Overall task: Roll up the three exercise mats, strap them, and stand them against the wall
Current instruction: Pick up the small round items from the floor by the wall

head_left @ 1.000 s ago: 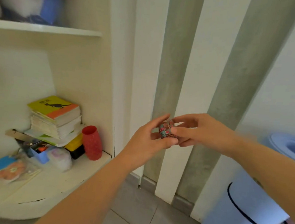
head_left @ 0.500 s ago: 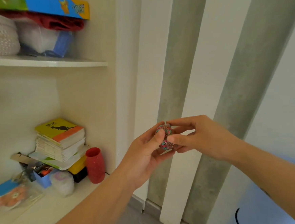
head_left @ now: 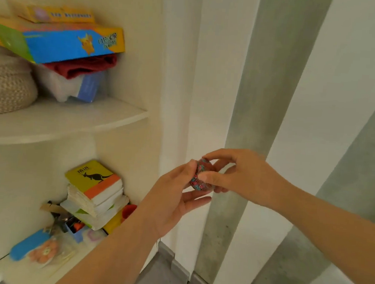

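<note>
A small, tightly wound roll of red patterned strap (head_left: 202, 175) is held in front of me at chest height, between both hands. My left hand (head_left: 173, 199) cups it from the left and below, thumb pressed on its side. My right hand (head_left: 240, 175) pinches it from the right with thumb and fingers. No exercise mat is in view. Behind the hands is a wall (head_left: 332, 108) with white and grey vertical stripes.
To the left stands a cream corner shelf unit (head_left: 71, 119). Its upper shelf holds a woven basket (head_left: 4, 85), a blue-yellow box (head_left: 62, 42) and a red cloth. The lower shelf carries a stack of books (head_left: 95, 193) and small clutter. Grey floor tiles (head_left: 160, 278) lie below.
The view has tilted upward, bringing the upper shelf into sight and dropping the blue bin out of frame. Both hands stay on the strap roll, turning it slightly.
</note>
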The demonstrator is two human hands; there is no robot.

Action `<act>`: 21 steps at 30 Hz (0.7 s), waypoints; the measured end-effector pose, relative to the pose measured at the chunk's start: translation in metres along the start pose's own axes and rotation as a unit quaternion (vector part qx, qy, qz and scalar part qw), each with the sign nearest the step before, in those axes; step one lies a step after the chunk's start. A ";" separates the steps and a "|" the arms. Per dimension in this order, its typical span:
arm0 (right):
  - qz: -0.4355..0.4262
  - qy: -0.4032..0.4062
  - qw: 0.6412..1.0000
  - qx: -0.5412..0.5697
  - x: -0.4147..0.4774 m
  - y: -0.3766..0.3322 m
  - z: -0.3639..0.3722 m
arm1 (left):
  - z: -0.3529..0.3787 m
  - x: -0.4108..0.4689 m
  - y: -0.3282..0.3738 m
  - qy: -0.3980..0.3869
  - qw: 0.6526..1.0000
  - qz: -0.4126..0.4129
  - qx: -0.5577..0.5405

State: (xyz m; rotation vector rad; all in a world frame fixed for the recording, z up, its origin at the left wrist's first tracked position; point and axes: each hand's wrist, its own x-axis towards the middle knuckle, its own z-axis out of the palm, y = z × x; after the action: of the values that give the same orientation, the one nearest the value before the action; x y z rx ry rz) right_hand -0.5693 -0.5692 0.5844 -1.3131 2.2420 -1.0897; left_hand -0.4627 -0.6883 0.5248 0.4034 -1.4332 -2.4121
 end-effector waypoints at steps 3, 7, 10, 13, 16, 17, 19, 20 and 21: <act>-0.006 0.019 0.999 -0.046 0.012 -0.051 -0.030 | 0.031 -0.009 0.068 0.012 0.998 -0.061 -0.026; 0.022 -0.025 0.998 0.045 0.013 -0.104 -0.056 | 0.062 -0.030 0.134 0.039 0.993 -0.093 -0.063; 0.114 -0.022 0.979 0.167 0.010 -0.145 -0.078 | 0.077 -0.053 0.178 0.091 0.990 -0.092 -0.059; 0.174 -0.070 0.955 0.231 0.009 -0.184 -0.082 | 0.081 -0.075 0.211 0.129 0.989 -0.070 -0.018; 0.178 -0.109 0.933 0.294 0.012 -0.211 -0.073 | 0.070 -0.094 0.229 0.140 0.989 -0.050 -0.007; 0.173 -0.120 0.930 0.301 0.014 -0.217 -0.068 | 0.064 -0.098 0.232 0.149 0.988 -0.044 -0.010; 0.170 -0.139 0.924 0.315 0.021 -0.232 -0.049 | 0.041 -0.112 0.242 0.161 0.986 -0.031 0.004; 0.168 -0.141 0.921 0.323 0.026 -0.239 -0.039 | 0.029 -0.116 0.246 0.168 0.985 -0.032 0.018; 0.169 -0.137 0.921 0.323 0.032 -0.247 -0.026 | 0.014 -0.119 0.252 0.167 0.985 -0.024 0.030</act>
State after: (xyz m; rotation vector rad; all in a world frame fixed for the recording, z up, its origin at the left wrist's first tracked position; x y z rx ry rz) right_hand -0.4538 -0.6553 0.7889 -0.7148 1.6073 -1.2614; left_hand -0.3304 -0.7437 0.7637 0.8210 -1.3587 -2.2081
